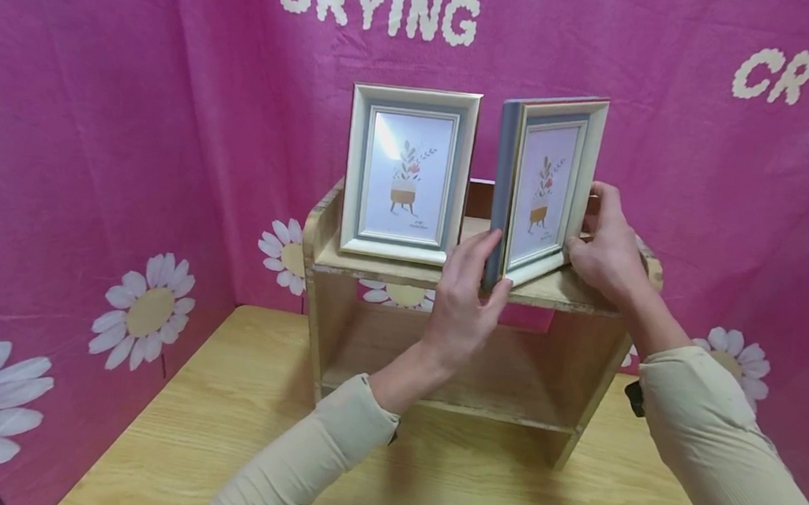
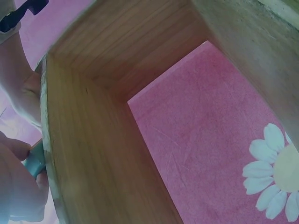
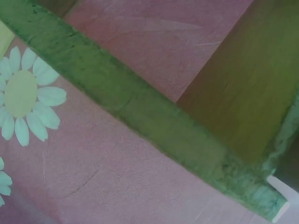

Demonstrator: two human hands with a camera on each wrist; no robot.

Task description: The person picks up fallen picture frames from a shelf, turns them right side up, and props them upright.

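Two picture frames stand on the top board of a small wooden shelf (image 1: 460,407). The left frame (image 1: 403,244) faces forward, untouched. Turned at an angle, the right frame (image 1: 545,192) is gripped at its lower left edge by my left hand (image 1: 461,304), thumb in front and fingers at the side. My right hand (image 1: 608,249) holds its lower right edge. In the left wrist view, part of my left hand (image 2: 21,182) pinches the frame's blue-grey corner (image 2: 35,160) beside the shelf board (image 2: 93,154). The right wrist view shows the shelf's side edge (image 3: 140,112), with no fingers clearly visible.
The shelf stands on a light wooden table (image 1: 206,419). Behind it and at the left hangs a pink cloth (image 1: 199,54) with white daisies and lettering. The shelf has raised sides and a lower board (image 1: 452,367).
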